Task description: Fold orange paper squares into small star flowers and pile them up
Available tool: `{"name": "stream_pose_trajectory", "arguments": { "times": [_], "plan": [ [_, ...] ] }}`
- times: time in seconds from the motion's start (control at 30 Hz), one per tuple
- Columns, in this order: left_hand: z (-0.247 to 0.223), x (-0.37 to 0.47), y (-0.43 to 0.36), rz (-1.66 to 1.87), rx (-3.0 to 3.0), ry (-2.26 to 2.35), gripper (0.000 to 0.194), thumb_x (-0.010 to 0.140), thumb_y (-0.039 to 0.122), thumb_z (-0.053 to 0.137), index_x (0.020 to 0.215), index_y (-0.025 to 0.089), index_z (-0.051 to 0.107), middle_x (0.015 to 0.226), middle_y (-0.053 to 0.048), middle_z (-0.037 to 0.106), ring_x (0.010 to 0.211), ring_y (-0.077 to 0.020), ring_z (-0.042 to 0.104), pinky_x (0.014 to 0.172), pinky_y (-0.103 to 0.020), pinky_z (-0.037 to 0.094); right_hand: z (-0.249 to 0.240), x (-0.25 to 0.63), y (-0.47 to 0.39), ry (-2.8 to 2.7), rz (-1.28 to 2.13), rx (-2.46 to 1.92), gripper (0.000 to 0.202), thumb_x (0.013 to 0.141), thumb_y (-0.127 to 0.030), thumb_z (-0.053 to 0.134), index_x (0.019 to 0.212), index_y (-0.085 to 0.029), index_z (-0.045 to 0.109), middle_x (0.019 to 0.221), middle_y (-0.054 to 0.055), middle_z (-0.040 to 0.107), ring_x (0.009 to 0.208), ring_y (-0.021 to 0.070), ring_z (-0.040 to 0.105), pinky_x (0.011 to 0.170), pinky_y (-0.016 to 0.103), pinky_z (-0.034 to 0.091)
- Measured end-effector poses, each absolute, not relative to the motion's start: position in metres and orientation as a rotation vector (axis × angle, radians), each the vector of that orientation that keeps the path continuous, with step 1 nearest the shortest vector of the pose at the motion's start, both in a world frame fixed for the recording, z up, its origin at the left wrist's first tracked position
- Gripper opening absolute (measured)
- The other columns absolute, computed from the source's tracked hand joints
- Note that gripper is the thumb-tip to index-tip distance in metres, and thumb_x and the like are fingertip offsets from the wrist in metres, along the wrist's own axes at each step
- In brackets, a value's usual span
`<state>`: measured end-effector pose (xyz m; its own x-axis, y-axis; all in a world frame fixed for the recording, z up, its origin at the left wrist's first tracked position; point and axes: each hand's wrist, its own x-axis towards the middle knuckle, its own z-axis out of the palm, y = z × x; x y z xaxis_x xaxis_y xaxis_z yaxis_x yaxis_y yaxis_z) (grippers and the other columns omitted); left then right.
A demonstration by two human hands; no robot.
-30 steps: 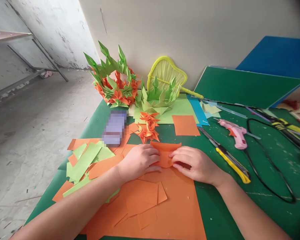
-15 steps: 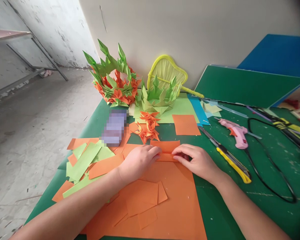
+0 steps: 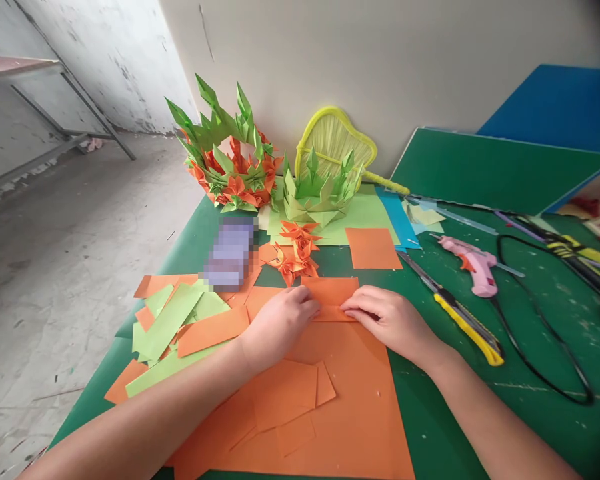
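Observation:
Between my hands is a small piece of orange paper, with a fold line running across it and a strip nearest me. My left hand has its fingers closed on the paper's left end. At the right end, my right hand pinches the paper between thumb and fingers. Under both hands lies a large orange sheet with loose orange pieces on it. Just beyond the held paper sit orange folded paper flowers, and a flat orange square lies to their right.
Green and orange scraps are heaped at left beside a blurred phone. Two paper crowns, one large and one green, stand behind. A utility knife and a pink glue gun with its cord lie right.
The fingers of my right hand have shifted slightly left and closed further along the paper's fold. The strip nearest me looks flatter. My left hand has barely moved.

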<state>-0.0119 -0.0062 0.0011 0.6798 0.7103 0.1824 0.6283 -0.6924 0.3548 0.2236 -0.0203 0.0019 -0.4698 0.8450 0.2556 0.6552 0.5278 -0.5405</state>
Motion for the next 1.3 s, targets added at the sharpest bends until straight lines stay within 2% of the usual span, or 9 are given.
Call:
{"name": "stream_pose_trajectory", "arguments": {
  "times": [0.27,0.63,0.87,1.03,1.3],
  "plan": [
    [-0.003,-0.012,-0.008,0.557,2.559,1.070,0.029,0.096,0.023,0.037,0.083,0.019,0.063,0.077,-0.003,0.051,0.062,-0.0135,0.047,0.061,-0.026,0.041,0.000,0.224,-0.021,-2.375,0.371,-1.198,0.020,0.095,-0.016,0.050,0.090,-0.022,0.069,0.085,0.004,0.068,0.077,0.0164,0.064,0.068,0.028,0.049],
    [-0.001,-0.009,-0.009,0.502,2.578,1.060,0.031,0.096,0.018,0.034,0.078,0.017,0.059,0.075,-0.003,0.048,0.063,-0.0136,0.044,0.060,-0.026,0.041,-0.001,0.225,-0.020,-2.420,0.318,-1.190,0.023,0.096,-0.017,0.049,0.090,-0.023,0.071,0.081,0.003,0.067,0.075,0.0161,0.064,0.066,0.027,0.049],
    [0.003,-0.008,-0.009,0.462,2.677,1.097,0.028,0.094,0.014,0.036,0.078,0.018,0.059,0.082,-0.006,0.052,0.074,-0.0172,0.047,0.068,-0.028,0.045,0.002,0.223,-0.020,-2.351,0.389,-1.226,0.022,0.094,-0.017,0.051,0.088,-0.024,0.071,0.084,0.003,0.069,0.076,0.0154,0.065,0.067,0.026,0.051],
    [0.008,-0.008,-0.011,0.302,2.711,0.991,0.022,0.089,0.009,0.042,0.093,0.017,0.062,0.091,-0.007,0.056,0.078,-0.0185,0.048,0.068,-0.029,0.045,0.002,0.223,-0.020,-2.351,0.415,-1.247,0.021,0.094,-0.015,0.052,0.089,-0.023,0.071,0.085,0.003,0.069,0.076,0.0159,0.064,0.067,0.027,0.050],
    [0.009,-0.007,-0.015,0.219,2.810,0.952,0.031,0.081,0.002,0.046,0.104,0.019,0.059,0.090,-0.006,0.058,0.081,-0.0191,0.053,0.069,-0.028,0.045,0.001,0.222,-0.021,-2.313,0.442,-1.283,0.020,0.093,-0.016,0.053,0.088,-0.023,0.071,0.086,0.003,0.069,0.077,0.0162,0.065,0.068,0.027,0.050]
  ]
}}
